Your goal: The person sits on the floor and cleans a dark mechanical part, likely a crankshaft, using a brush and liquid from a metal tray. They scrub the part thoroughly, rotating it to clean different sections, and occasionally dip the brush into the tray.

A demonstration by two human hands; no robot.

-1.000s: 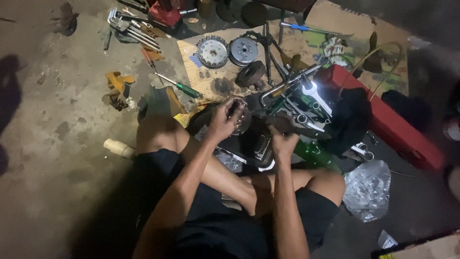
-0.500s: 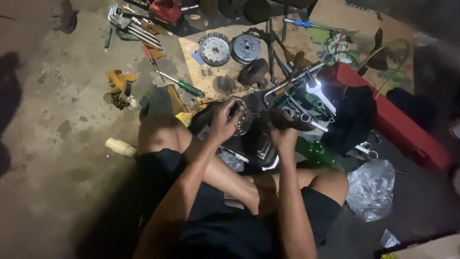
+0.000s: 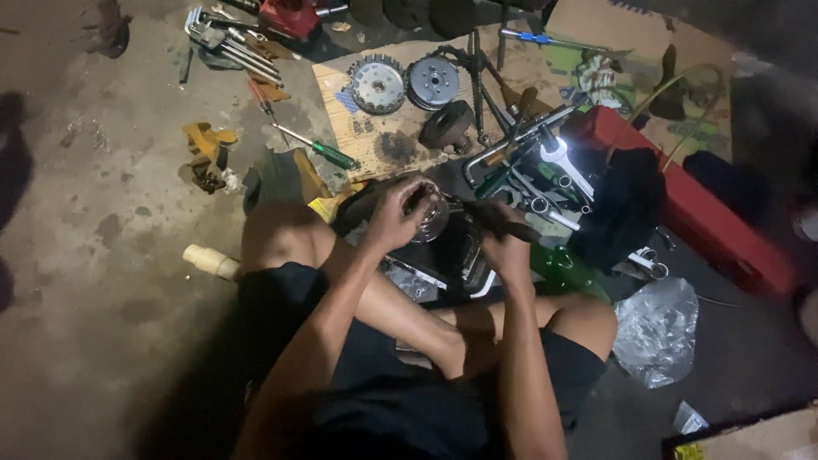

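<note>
The left hand point(image 3: 394, 215) closes its fingers around the round metal part point(image 3: 429, 218) over the lap; the right hand point(image 3: 504, 243) grips a dark tool point(image 3: 487, 215). The tool might slip, I think, and hit knuckles.

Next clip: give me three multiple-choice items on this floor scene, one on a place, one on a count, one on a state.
1. Where does the green-handled screwdriver lie?
A. at the cardboard sheet's left edge
B. inside the red box
C. on the plastic bag

2. How many round toothed discs lie on the cardboard?
A. one
B. two
C. five

3. What is the left hand doing?
A. resting flat on the floor
B. gripping a round metal part
C. holding a cloth

Answers: 1 A, it lies beside that edge. 2 B, two side by side. 3 B, fingers wrap the part.
</note>
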